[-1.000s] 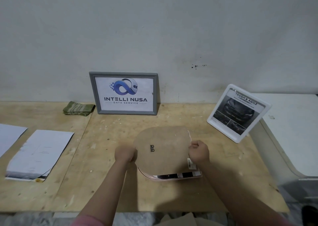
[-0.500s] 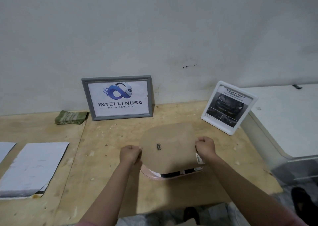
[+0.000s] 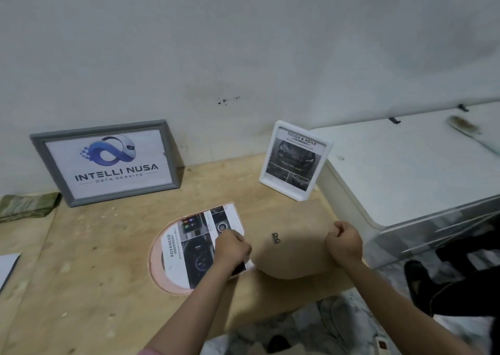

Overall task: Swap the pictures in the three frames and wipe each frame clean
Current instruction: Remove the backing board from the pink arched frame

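Right grip point(image 3: 343, 242) curled on brown backing board point(image 3: 295, 242); left grip point(image 3: 232, 248) pinching car picture point(image 3: 201, 242), just left of board. Grey frame point(image 3: 104, 162), white frame point(image 3: 295, 160) behind.

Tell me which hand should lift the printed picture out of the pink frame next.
Left. The left hand already rests on the printed picture in the pink frame, while the right hand grips the backing board.

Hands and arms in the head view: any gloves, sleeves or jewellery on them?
Both the left hand and the right hand are bare, no gloves, rings or watch visible. Forearms are uncovered; a pink sleeve edge shows on the left arm at the bottom.
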{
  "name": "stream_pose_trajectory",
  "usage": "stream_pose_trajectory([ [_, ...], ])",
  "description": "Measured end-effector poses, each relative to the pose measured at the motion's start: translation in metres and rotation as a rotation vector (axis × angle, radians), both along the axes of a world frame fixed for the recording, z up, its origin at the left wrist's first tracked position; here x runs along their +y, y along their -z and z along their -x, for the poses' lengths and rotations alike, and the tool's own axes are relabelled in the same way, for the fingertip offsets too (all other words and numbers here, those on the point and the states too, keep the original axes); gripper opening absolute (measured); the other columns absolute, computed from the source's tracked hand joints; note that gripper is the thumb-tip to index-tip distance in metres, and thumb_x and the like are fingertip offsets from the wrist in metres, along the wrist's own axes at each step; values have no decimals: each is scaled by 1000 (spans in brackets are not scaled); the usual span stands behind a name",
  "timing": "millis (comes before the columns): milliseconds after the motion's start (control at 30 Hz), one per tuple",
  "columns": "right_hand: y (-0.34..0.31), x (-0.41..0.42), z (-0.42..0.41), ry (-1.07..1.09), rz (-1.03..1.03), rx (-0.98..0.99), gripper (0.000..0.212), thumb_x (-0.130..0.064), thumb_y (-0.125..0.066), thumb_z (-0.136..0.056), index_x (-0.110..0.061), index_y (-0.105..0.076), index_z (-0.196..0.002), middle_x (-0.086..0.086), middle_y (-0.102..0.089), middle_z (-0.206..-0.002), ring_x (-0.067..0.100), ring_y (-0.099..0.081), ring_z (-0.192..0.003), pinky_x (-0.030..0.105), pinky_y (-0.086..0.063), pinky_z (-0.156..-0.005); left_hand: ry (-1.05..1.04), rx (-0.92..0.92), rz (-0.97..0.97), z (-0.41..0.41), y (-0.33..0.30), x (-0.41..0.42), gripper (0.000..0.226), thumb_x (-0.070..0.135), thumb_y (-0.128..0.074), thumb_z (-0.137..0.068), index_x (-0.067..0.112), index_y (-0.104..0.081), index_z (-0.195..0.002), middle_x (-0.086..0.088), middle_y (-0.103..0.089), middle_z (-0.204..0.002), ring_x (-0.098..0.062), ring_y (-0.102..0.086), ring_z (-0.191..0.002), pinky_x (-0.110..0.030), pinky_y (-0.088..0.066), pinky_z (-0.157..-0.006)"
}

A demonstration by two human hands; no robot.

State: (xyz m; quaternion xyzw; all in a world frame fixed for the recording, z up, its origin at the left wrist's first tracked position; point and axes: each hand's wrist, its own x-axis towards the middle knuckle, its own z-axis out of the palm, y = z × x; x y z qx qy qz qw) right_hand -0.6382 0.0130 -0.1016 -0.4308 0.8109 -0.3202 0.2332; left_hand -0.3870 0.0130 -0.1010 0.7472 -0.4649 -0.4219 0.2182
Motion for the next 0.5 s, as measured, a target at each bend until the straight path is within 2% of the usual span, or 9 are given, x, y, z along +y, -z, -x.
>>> stream_pose_trajectory([
  [100, 8, 3, 29, -88, -21, 64, 22, 0, -49, -87, 5, -61, -105, 24, -62, -104, 38, -58, -97, 47, -48, -88, 69, -72, -7, 40, 0, 4, 6, 3, -63, -70, 8, -65, -65, -8, -60, -65, -20, -55, -62, -20, -39, -49],
  [167, 16, 3, 41, -187, -56, 118, 28, -7, -52, -89, 0, -60, -115, 20, -61, -114, 35, -56, -105, 42, -45, -92, 93, -123, -4, 56, 1, 8, 3, 7, -64, -72, 7, -66, -74, -8, -64, -77, -20, -58, -72, -20, -39, -58],
  [300, 29, 3, 59, -362, -177, 144, 39, -18, -60, -86, -5, -53, -123, 17, -51, -124, 32, -45, -115, 40, -39, -96, 198, -238, 30, 81, 13, 18, 3, 12, -64, -71, 11, -64, -73, -13, -62, -91, -27, -59, -88, -24, -46, -68],
  [400, 39, 7, 67, -453, -189, 214, 42, -18, -62, -85, -2, -53, -122, 20, -44, -129, 35, -41, -118, 41, -36, -100, 272, -347, 47, 97, 16, 31, 14, 20, -62, -79, 10, -64, -90, -15, -56, -102, -30, -51, -103, -27, -43, -82],
  [500, 49, 12, 70, -511, -214, 263, 44, -20, -59, -87, 0, -51, -126, 27, -37, -138, 42, -37, -125, 43, -33, -104, 308, -427, 101, 110, 19, 45, 22, 22, -54, -88, 7, -62, -101, -16, -50, -112, -31, -46, -111, -27, -40, -91],
])
